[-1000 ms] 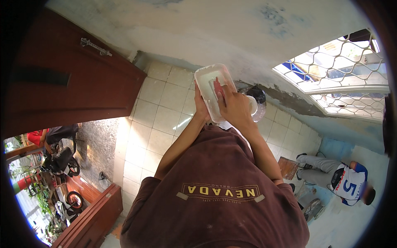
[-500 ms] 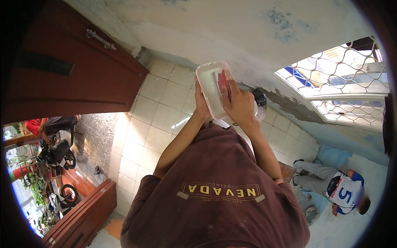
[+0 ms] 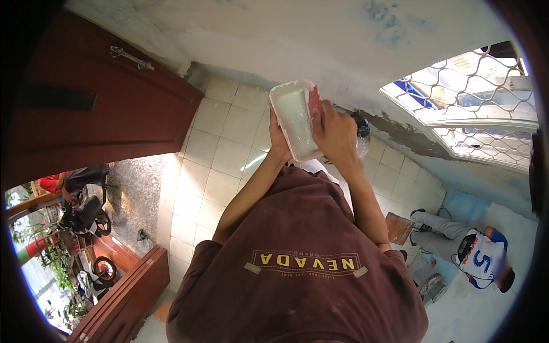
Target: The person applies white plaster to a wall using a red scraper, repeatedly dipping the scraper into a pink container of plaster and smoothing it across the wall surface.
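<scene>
My left hand (image 3: 278, 139) grips a rectangular plastic tub (image 3: 284, 86) by its left side, fingers wrapped partly underneath. White, paste-like material smeared with wet streaks lies inside the tub. In my right hand (image 3: 338, 136) is a red, flat-bladed scraper (image 3: 314, 101), held at the tub's right rim. The scraper's lower part is hidden by my fingers, and whether it touches the rim I cannot tell.
A patchy plastered wall (image 3: 274, 40) rises ahead, with a grilled window (image 3: 474, 86) on the right. A brown door (image 3: 103, 108) stands at left, opening onto parked motorbikes (image 3: 88, 217) and a seated person. Another person (image 3: 463, 248) stands at the right. Pale tiles (image 3: 220, 157) cover the floor.
My right hand has moved the scraper from inside the tub to its right rim, and more of the white paste shows. My left hand keeps its hold on the tub.
</scene>
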`<action>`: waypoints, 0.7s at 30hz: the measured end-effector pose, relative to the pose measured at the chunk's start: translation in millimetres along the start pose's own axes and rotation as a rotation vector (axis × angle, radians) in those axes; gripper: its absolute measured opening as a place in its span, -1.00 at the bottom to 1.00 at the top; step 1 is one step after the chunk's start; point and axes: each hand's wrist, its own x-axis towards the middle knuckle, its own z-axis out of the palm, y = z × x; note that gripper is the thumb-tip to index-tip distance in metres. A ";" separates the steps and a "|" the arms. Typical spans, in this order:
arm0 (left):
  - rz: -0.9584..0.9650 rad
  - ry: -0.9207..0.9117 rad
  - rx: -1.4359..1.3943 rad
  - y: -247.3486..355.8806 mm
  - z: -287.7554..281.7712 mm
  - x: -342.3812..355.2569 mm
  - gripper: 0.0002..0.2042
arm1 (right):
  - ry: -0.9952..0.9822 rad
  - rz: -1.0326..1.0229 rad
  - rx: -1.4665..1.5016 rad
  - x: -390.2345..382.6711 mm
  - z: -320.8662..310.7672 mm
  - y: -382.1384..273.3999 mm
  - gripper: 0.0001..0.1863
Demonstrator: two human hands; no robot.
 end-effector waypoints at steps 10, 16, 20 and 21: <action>0.016 0.070 0.057 10.3 0.0 17.4 -0.25 | -0.087 -0.058 -0.024 29.7 7.6 5.3 -0.67; 0.059 0.055 0.080 33.4 4.6 51.0 -0.28 | -0.197 -0.122 -0.017 68.6 4.4 5.6 -0.62; 0.090 0.055 0.150 50.7 23.6 77.1 -0.30 | -0.043 -0.209 0.053 103.8 18.9 3.4 -0.71; 0.096 0.039 0.130 56.2 27.0 83.3 -0.31 | -0.086 -0.200 0.048 111.9 16.6 2.1 -0.70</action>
